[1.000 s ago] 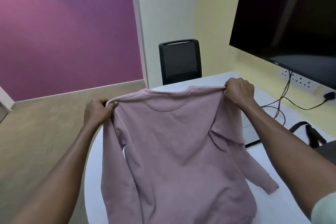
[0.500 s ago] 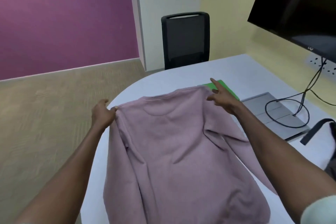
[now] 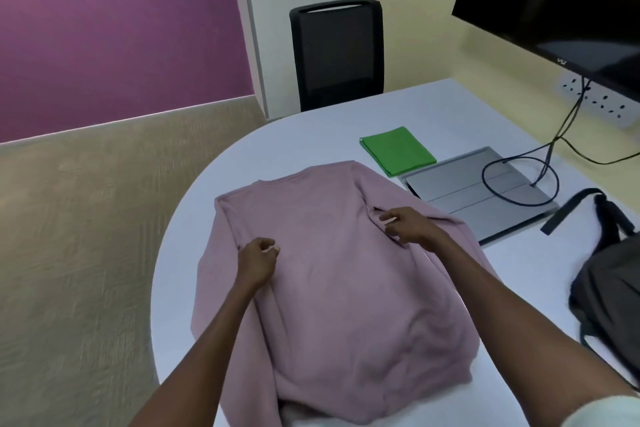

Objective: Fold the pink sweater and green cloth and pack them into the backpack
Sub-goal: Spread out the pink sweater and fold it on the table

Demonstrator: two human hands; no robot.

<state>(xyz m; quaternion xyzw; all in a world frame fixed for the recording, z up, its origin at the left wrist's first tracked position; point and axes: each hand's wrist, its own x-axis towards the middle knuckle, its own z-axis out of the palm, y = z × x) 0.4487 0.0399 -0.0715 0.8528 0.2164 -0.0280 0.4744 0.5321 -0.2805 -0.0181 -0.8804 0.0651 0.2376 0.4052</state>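
Observation:
The pink sweater (image 3: 332,274) lies spread flat on the white table (image 3: 304,135), neck away from me. My left hand (image 3: 258,258) rests on its left side near the armpit, fingers curled loosely with no fabric gripped. My right hand (image 3: 410,227) hovers over the right armpit with fingers spread, touching the folds there. A folded green cloth (image 3: 397,150) sits beyond the sweater's right shoulder. The dark grey backpack (image 3: 613,284) stands at the right edge, its strap (image 3: 568,208) trailing toward the laptop.
A closed grey laptop (image 3: 485,191) with a black cable (image 3: 519,180) looped on it lies between cloth and backpack. A black chair (image 3: 337,52) stands at the table's far side. A monitor (image 3: 561,0) hangs upper right. The table's rounded edge drops to the floor on the left.
The sweater, held up by both shoulders, was lowered onto the table and released. Both hands moved down from the shoulders to the armpit areas. The green cloth came into view.

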